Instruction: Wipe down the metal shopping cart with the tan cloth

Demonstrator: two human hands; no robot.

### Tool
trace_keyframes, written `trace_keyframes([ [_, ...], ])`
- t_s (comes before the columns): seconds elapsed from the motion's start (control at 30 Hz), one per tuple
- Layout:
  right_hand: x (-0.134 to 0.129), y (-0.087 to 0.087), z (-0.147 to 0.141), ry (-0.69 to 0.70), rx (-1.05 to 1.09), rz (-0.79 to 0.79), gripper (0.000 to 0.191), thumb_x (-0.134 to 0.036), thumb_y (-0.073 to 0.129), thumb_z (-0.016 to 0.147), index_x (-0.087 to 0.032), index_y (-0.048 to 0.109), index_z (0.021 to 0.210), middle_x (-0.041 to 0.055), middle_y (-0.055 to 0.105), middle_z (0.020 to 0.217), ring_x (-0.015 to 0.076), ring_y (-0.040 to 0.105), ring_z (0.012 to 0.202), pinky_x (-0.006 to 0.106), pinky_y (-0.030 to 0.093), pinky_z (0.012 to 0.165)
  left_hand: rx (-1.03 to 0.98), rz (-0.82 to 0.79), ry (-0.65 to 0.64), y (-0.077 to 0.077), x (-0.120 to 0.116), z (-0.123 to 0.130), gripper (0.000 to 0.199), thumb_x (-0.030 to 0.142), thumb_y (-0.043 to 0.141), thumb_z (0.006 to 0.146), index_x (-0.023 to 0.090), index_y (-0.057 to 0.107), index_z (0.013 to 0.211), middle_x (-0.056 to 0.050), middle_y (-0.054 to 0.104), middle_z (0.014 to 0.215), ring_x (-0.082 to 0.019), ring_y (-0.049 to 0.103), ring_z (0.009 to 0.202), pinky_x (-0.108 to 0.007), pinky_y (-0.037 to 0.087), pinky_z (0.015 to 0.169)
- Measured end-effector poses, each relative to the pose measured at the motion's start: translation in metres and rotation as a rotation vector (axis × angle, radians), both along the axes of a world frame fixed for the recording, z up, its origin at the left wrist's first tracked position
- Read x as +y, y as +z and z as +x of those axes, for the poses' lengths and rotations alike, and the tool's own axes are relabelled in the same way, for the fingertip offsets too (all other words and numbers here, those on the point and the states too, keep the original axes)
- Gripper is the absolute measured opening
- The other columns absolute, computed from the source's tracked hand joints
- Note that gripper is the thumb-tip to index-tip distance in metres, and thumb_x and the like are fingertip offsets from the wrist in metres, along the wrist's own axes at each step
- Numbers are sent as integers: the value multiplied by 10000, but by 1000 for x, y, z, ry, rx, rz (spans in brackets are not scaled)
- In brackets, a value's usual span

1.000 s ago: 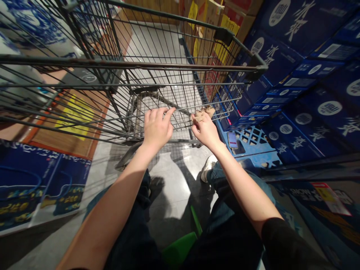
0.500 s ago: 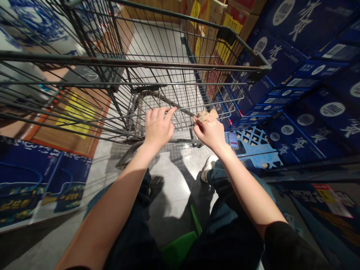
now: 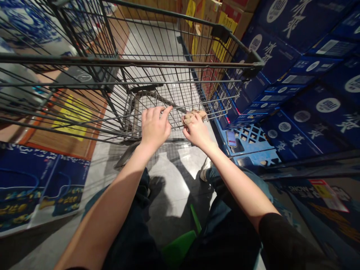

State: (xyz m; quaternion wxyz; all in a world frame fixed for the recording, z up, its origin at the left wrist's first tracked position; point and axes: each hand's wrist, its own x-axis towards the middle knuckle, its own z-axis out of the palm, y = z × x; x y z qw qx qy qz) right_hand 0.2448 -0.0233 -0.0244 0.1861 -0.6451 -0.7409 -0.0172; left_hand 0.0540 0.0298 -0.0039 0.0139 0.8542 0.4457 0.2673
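Over near wall of shopping cart (image 3: 168,62), left hand (image 3: 155,127) hooking half-curled fingers on wire, seemingly steadying cart; right hand (image 3: 197,131) pinching crumpled tan lump (image 3: 194,116), perhaps paper or bread, just above mesh, firmness of grip unclear. Right of hands, blue cartons (image 3: 270,56) standing stacked, phone (image 3: 231,138) lying on blue crate (image 3: 253,137).

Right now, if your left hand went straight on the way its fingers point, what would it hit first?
The left hand would probably meet the wire mesh of the shopping cart first. Its fingertips look right at the wires, perhaps touching them, though depth is hard to judge here.
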Motion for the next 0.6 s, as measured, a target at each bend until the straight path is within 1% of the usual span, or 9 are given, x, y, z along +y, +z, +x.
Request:
trace_keyframes([
  [0.1,0,10,-6,-5,43,91,549,-195,498,1003,-135,611,1536,182,598,1570,379,449,1516,586,379,1322,-10,8,-7,-2,0,0,638,214,565,907,232,592,1544,-158,651,1410,-405,557,1329,-649,348,1218],
  [0.17,0,9,-9,-9,42,126,580,-203,518,991,-141,582,1565,178,562,1606,392,412,1545,610,365,1324,-11,11,-3,-2,0,0,639,218,569,905,232,591,1544,-156,648,1414,-406,553,1336,-646,342,1222],
  [0.23,0,3,-10,-25,21,108,562,-199,543,970,-102,622,1518,202,586,1570,409,417,1536,614,379,1311,-3,6,6,-1,0,0,628,220,557,913,225,592,1540,-162,645,1413,-407,554,1335,-647,344,1220],
  [0.3,0,-4,-8,-29,3,55,508,-187,554,952,-66,689,1427,220,646,1481,410,461,1493,593,418,1287,9,2,10,0,-1,0,617,222,542,921,220,593,1536,-166,645,1404,-401,560,1331,-643,352,1213],
  [0.37,1,-6,-6,-31,15,32,474,-177,534,958,-71,719,1382,209,691,1412,391,503,1450,567,446,1272,19,7,10,1,-2,0,604,224,530,932,221,594,1533,-166,647,1397,-395,566,1324,-635,361,1206],
  [0.43,1,-3,-4,-21,41,69,515,-175,510,976,-101,673,1459,193,670,1460,374,482,1483,569,427,1290,26,18,7,2,-2,0,597,222,522,944,222,592,1537,-166,649,1399,-394,570,1318,-630,365,1201],
  [0.53,-1,2,-5,-7,46,132,612,-174,511,980,-128,550,1589,188,566,1592,371,372,1589,596,355,1335,25,29,1,1,-2,-1,606,217,531,940,226,586,1544,-161,651,1402,-396,570,1314,-627,368,1197],
  [0.6,-2,1,-7,-8,21,113,621,-172,537,961,-96,552,1578,204,536,1613,392,346,1608,601,343,1340,20,30,-2,1,-2,-1,621,214,547,926,227,585,1545,-158,651,1402,-396,569,1311,-629,367,1198],
])
